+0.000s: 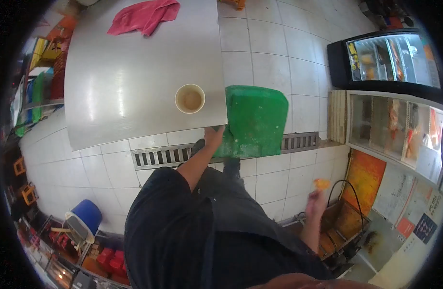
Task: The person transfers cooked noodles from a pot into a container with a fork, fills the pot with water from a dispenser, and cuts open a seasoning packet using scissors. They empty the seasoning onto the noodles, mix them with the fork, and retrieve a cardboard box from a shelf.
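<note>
My left hand [214, 136] is at the front right corner of the steel table [134, 86], beside the green plastic chair [257, 120]; its fingers are partly hidden under the table edge. On the table near that corner stands a paper cup [189, 98] with some light brown liquid in it. Out to the right, my right hand [316, 202] is closed on a small orange-yellow item [321, 183] that sticks up from the fingers. The item is blurred, and I cannot make out what it is.
A pink cloth [144, 18] lies at the table's far edge. A metal floor drain [163, 156] crosses the tiles. Lit display fridges [394, 58] stand at the right, above a metal frame or basin [337, 226]. A blue bucket [88, 216] is at the lower left.
</note>
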Demonstrator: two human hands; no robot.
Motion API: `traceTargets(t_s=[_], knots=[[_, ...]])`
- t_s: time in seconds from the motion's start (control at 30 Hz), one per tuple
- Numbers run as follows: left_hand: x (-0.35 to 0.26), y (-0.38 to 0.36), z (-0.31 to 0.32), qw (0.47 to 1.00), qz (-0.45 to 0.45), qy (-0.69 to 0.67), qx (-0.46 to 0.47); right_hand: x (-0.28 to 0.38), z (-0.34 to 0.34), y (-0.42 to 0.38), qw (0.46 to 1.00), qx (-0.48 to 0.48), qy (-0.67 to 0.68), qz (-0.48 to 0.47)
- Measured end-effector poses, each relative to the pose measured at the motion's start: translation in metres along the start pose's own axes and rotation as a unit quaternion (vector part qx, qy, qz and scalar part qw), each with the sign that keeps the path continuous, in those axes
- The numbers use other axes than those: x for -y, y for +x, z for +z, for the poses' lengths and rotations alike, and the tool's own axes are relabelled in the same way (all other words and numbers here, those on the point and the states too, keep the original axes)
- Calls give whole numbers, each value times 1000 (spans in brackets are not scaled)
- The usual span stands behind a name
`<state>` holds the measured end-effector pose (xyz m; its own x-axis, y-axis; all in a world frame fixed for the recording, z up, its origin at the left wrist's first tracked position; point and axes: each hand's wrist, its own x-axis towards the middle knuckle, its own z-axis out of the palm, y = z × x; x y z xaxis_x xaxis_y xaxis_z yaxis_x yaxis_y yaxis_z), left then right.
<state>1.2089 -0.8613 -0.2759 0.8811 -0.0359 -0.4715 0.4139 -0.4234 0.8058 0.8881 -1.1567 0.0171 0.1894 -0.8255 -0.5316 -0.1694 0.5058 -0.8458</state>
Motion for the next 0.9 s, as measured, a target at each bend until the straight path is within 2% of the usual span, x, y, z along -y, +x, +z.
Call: traceTargets(t_s=[0.03, 0.07, 0.1, 0.13, 0.17, 0.2, 0.23, 0.27, 0.3, 0.33, 0.4, 0.47, 0.5, 0.63, 0.67, 0.73, 0.8, 0.87, 0.9], knots=[[1, -7, -1, 998, 43, -48, -8, 14, 7, 42, 989, 45, -90, -112], [2, -11, -8, 991, 89, -94, -16, 48, 39, 74, 976, -31, -192, -98], [1, -17, -17, 991, 113, -66, -17, 75, 71, 103, 964, 11, -224, -141], [0, -31, -24, 990, 132, -40, -16, 107, 110, 123, 902, 65, -355, -237], [-5, -43, -25, 988, 150, -18, -18, 121, 145, 154, 911, 60, -337, -230], [-13, -51, -26, 986, 164, -16, -19, 141, 185, 165, 883, 102, -406, -215], [-16, -70, -33, 984, 176, -12, -19, 147, 214, 176, 810, 164, -490, -279], [-23, -82, -39, 982, 189, -9, -19, 147, 248, 180, 767, 252, -522, -275], [-31, -93, -44, 987, 161, 8, -2, 111, 260, 242, 731, 344, -518, -280], [-38, -99, -49, 988, 154, 27, 12, 90, 290, 254, 642, 459, -566, -236], [-48, -110, -54, 988, 140, 62, 33, 53, 337, 230, 519, 561, -639, -93], [-39, -109, -51, 995, 90, 1, 31, 26, 367, 228, 457, 593, -638, -182], [-31, -104, -54, 997, 70, -30, 26, 20, 386, 227, 441, 588, -641, -221], [-32, -109, -67, 979, -68, -159, 109, 15, 464, 210, 407, 537, -653, -345], [-46, -121, -75, 990, -65, -72, 101, 15, 487, 198, 404, 516, -659, -369], [-66, -150, -90, 989, -70, 102, 78, 13, 527, 171, 486, 546, -478, -487], [-20, -173, -76, 997, -31, 71, 6, 20, 574, 113, 547, 522, -446, -479], [6, -219, -75, 996, -33, 62, -62, -12, 640, 100, 506, 513, -349, -599], [12, -252, -78, 992, -55, 71, -86, -12, 659, 78, 465, 549, -337, -607]])
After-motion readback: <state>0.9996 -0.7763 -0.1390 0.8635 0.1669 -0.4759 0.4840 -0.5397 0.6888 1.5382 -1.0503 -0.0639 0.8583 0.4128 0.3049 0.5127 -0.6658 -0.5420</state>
